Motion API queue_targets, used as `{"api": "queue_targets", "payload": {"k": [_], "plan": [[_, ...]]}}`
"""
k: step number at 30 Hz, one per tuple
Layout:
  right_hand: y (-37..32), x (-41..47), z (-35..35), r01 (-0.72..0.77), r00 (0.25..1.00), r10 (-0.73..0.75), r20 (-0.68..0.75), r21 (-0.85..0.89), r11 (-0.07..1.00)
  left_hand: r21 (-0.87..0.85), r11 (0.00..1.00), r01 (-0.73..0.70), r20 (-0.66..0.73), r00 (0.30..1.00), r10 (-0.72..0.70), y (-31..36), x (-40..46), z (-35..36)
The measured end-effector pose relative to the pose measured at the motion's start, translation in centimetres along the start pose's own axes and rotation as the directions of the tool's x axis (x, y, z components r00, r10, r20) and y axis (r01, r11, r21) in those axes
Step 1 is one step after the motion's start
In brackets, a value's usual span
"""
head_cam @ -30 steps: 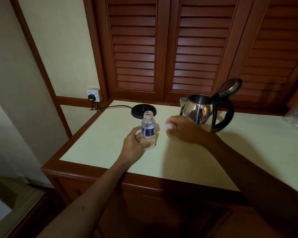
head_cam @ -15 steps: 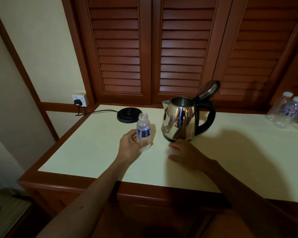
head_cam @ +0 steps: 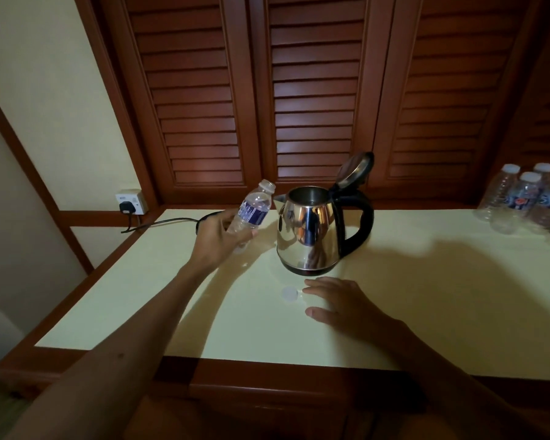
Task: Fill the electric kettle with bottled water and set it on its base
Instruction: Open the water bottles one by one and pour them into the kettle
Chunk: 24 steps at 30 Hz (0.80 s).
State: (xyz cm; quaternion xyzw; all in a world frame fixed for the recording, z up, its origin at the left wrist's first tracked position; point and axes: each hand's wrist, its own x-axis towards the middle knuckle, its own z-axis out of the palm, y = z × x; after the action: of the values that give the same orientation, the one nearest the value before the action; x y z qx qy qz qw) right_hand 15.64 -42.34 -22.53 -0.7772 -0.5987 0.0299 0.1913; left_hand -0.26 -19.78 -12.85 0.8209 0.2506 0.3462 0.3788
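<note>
A steel electric kettle (head_cam: 308,233) with a black handle stands on the pale counter, its lid flipped up. My left hand (head_cam: 218,239) grips an uncapped water bottle (head_cam: 253,209) with a blue label, lifted off the counter and tilted with its mouth towards the kettle's spout. The bottle's white cap (head_cam: 289,293) lies on the counter in front of the kettle. My right hand (head_cam: 340,300) rests flat beside the cap, fingers straight. The black kettle base (head_cam: 207,217) is mostly hidden behind my left hand.
A cord runs from the base to a wall socket (head_cam: 131,203) at the back left. Several capped water bottles (head_cam: 527,201) stand at the far right. Louvred wooden doors (head_cam: 311,90) rise behind the counter (head_cam: 426,296), which has a wooden front edge.
My left hand has lifted the bottle off the counter and tilted it towards the kettle. My right hand has let go of the cap, which now lies on the counter.
</note>
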Motion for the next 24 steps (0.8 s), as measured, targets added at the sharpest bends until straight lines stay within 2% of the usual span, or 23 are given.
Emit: {"api": "queue_targets", "payload": {"k": [4,7,14,20,24], "plan": [[-0.1,-0.1,0.1,0.016,0.997,-0.013,-0.071,0.04,0.999,0.198,0.963,-0.184,0.002,0.982,0.187,1.9,1.9,-0.9],[-0.2,-0.3,0.0,0.061,0.989,-0.051,-0.136,0.069,0.996,0.333,0.908,-0.253,0.04,0.966,0.255,2.5,2.9,-1.1],[0.3,-0.2,0.8,0.101,0.973,-0.077,-0.219,0.105,0.989,0.531,0.784,-0.322,0.105,0.943,0.316,3.3,4.0,-0.8],[0.7,-0.1,1.1,0.102,0.964,-0.074,-0.257,0.097,0.99,0.591,0.701,-0.399,0.195,0.914,0.355,3.7,5.1,-1.6],[0.7,-0.2,1.1,0.103,0.965,-0.08,-0.249,0.083,0.991,0.628,0.666,-0.402,0.233,0.914,0.333,4.2,5.5,-2.1]]}}
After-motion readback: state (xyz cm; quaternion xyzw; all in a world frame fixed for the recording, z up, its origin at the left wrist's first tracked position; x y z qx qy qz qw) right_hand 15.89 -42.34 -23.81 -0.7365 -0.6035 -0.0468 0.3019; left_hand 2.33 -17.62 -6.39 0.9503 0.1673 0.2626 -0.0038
